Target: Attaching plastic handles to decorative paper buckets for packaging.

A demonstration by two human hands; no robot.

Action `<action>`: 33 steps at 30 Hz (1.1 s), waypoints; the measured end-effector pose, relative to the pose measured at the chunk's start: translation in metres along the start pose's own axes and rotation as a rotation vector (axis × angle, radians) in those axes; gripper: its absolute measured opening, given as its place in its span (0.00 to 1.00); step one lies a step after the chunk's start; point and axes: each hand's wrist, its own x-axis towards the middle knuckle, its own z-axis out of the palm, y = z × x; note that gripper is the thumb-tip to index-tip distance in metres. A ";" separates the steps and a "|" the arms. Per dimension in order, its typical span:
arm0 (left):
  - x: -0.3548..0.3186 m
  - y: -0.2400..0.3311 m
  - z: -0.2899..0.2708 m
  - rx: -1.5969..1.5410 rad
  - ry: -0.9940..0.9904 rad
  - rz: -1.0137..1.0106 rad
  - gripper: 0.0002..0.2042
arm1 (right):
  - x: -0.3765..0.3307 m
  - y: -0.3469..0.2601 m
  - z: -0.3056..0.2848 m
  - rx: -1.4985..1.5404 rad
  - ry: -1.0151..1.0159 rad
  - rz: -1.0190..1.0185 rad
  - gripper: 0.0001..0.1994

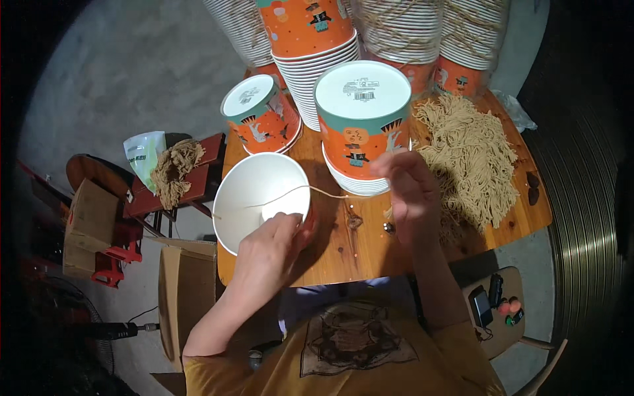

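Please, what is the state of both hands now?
Left hand: closed on the rim of the open paper tub.
Right hand: partly curled; I cannot tell whether it holds the cord.

Buckets (356,146) and cords (474,165) on wooden table (337,254)

Looks like a small, makeshift workshop to me, though I can't tell if it's part of someone's home. Giveaways: tall stacks of identical tubs (309,32) at 12 o'clock, way more than a household needs, plus a big heap of cord (472,165) around 2–3 on the wooden desk (330,261). Bare grey floor (165,66) at 10, cardboard box (92,211) at 9, ribbed metal-looking sheet (588,211) at 3.
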 end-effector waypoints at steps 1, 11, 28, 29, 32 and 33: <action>-0.002 -0.002 -0.004 0.002 -0.004 0.004 0.10 | 0.000 0.000 0.001 0.117 0.034 0.029 0.03; -0.004 -0.038 -0.031 -0.032 -0.240 -0.088 0.10 | -0.009 0.008 0.011 0.147 0.119 0.132 0.02; 0.013 -0.026 -0.021 -0.257 -0.254 -0.241 0.24 | -0.041 0.045 0.055 -0.490 -0.135 0.097 0.04; 0.013 -0.026 -0.021 -0.257 -0.253 -0.239 0.24 | -0.040 0.046 0.056 -0.475 -0.142 0.103 0.04; 0.012 -0.028 -0.020 -0.222 -0.261 -0.230 0.25 | -0.037 0.046 0.056 -0.462 -0.155 0.104 0.04; 0.012 -0.028 -0.020 -0.220 -0.263 -0.226 0.25 | -0.036 0.046 0.056 -0.464 -0.159 0.101 0.04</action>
